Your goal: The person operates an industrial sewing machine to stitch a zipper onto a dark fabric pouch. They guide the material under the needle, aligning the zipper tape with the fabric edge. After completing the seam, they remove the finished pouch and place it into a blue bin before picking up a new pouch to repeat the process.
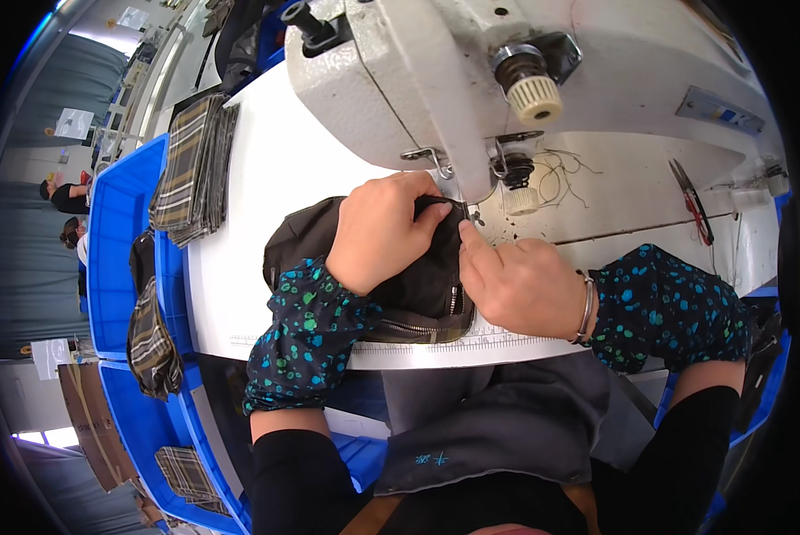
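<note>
A dark brown fabric piece [306,236] with a metal zipper [456,300] near its right and front edges lies on the white sewing table, its far right corner at the needle area of a white sewing machine [458,98]. My left hand [384,227] rests over the fabric, thumb and fingers closed on its far edge beside the presser foot. Just to the right, my right hand [523,281] has its fingers curled, with the fingertips gripping the fabric's right edge close to the foot. The needle itself is hidden behind the machine head.
Striped plaid fabric pieces [192,169] are stacked on the table's left edge, beside blue bins [132,254]. Red-handled scissors [692,203] and loose threads [560,178] lie at the right. A ruler strip [498,341] runs along the front edge. People [70,198] are far left.
</note>
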The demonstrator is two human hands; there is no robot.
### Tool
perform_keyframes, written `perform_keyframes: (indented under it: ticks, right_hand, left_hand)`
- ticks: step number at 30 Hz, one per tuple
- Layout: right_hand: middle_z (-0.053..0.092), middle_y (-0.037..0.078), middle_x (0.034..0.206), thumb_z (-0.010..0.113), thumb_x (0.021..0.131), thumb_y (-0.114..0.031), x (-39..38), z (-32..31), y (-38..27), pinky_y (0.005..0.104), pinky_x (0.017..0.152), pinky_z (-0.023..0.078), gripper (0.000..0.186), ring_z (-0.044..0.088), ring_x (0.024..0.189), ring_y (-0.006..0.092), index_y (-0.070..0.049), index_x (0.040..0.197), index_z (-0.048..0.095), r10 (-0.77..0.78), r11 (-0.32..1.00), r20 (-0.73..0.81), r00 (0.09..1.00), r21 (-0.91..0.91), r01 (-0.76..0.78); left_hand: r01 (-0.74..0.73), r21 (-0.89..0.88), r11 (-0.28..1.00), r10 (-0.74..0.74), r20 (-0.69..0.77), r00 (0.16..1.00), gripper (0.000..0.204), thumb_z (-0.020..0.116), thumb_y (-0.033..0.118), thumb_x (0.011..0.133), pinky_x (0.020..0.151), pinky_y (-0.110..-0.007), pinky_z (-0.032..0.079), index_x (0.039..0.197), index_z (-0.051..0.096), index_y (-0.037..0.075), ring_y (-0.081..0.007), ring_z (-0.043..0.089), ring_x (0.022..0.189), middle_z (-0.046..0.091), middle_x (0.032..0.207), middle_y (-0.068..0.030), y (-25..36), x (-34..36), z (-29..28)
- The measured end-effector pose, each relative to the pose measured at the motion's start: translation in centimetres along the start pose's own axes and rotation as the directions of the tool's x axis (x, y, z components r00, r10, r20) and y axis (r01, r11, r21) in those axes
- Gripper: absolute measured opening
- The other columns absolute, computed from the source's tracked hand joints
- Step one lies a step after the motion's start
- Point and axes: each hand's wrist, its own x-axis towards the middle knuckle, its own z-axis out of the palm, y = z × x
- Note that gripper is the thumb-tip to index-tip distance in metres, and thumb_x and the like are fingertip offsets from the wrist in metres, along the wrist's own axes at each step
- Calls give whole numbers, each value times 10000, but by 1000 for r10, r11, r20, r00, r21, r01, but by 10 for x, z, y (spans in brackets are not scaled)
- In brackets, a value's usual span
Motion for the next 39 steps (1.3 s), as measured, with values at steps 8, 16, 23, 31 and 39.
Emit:
perform_keyframes:
  ticks: [8,16,23,31,39]
  right_hand:
    - [732,369,1106,674,834,-157,2,-3,-2,287,435,458,169,603,477,129,-8,753,676,14,1000,44,999,-21,-13]
    - [727,376,1124,668,838,-166,3,-3,-2,278,429,446,169,603,474,122,-13,766,676,21,999,71,997,-31,-19]
    - [735,359,1139,669,824,-171,4,-5,-2,272,426,444,162,604,473,115,-13,796,687,20,998,100,995,-63,-14]
    - [745,328,1121,679,810,-161,4,-4,4,288,424,448,157,620,498,122,-6,817,693,13,997,104,995,-83,-4]
    - [719,263,1185,663,820,-123,9,-2,20,289,511,517,278,654,585,137,52,1028,723,33,993,194,980,-119,-10]
  left_hand:
    - [68,44,997,-66,-47,997,167,778,227,864,646,-468,547,920,775,69,-371,714,710,710,714,-142,6,-1,3]
    - [78,50,996,-72,-102,992,164,777,235,866,646,-465,549,916,781,79,-372,712,707,712,714,-134,6,-2,8]
    - [-5,106,994,20,-138,990,191,779,259,894,784,-471,523,946,759,76,-357,700,932,743,913,-116,-5,-7,12]
    - [26,44,999,-23,-69,997,208,787,262,886,767,-487,478,960,761,70,-362,701,860,739,876,-127,-12,2,19]
    - [-64,180,982,92,-153,984,238,811,252,895,711,-455,560,1024,770,56,-356,713,809,753,879,-137,-20,22,21]
